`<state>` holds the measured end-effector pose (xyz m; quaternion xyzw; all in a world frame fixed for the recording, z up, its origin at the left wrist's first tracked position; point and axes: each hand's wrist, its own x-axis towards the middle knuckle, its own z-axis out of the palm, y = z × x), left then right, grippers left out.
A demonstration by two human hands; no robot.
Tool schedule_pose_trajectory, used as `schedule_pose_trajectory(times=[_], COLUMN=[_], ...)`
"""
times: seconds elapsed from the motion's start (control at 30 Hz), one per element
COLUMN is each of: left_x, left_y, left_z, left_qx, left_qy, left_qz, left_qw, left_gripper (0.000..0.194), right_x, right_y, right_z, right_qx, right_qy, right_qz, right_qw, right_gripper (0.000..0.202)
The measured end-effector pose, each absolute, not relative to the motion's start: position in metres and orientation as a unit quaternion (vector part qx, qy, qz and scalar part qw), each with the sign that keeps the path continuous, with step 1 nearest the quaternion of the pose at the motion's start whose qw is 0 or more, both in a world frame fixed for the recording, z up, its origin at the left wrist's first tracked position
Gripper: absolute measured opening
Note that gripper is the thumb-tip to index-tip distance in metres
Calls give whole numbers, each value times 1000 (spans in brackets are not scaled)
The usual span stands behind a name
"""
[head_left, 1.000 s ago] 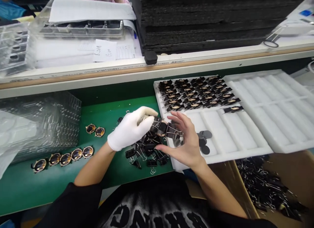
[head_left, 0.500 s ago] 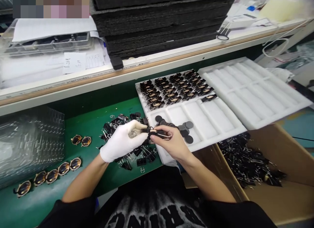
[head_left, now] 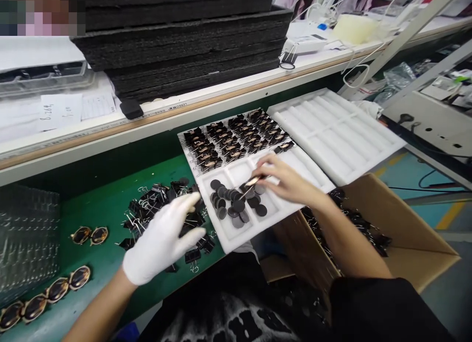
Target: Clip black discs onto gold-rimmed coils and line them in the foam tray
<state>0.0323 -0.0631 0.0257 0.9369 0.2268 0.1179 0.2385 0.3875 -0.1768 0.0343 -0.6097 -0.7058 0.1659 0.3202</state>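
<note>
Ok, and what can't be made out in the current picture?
All in the head view:
Black-and-gold clipped piece: partly covered by the bare right hand.
Black metal binder clips: some hidden by the white-gloved left hand; whether it touches them, I cannot tell.
White paper slip: handwriting too small and blurred to read surely.
Stacked clear plastic trays: cut off by the left edge.
Brown cardboard box: contents partly hidden by the right forearm.

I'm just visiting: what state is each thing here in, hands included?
Left hand, gloved, open, by the loose clips
Right hand, bare, pinching a clipped piece
Loose clips, heaped on the green table
White tray, partly filled
Black discs, scattered in the tray, some overlapping
Watch-like pieces, lying on the table, dark faces up
Cardboard box, open, clips inside
Plastic trays, stacked
Black slabs, stacked
</note>
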Motion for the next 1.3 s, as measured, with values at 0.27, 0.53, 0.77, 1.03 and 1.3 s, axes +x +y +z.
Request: schedule_pose_trajectory(times=[0.27, 0.53, 0.77, 1.03, 1.3], left_x=[-15, -4, -25, -78, -150], left_y=[-46, -46, -41, -24, -5], left_z=[22, 16, 18, 10, -7], left_qx=[849, 830, 825, 808, 792], left_qy=[417, 429, 450, 537, 604], left_qz=[159, 144, 162, 212, 90], left_qw=[283, 326, 302, 117, -5], left_gripper=[47, 48, 51, 39, 45], right_x=[584, 591, 553, 439, 413], right_y=[-196, -178, -197, -209, -206], right_z=[-27, -61, -30, -34, -81], right_qx=[-826, -810, -819, -799, -738], right_qy=[-544, -570, -518, -560, -638], right_qz=[11, -1, -59, 58, 96], right_qw=[147, 137, 238, 211, 197], right_gripper=[27, 22, 35, 32, 61])
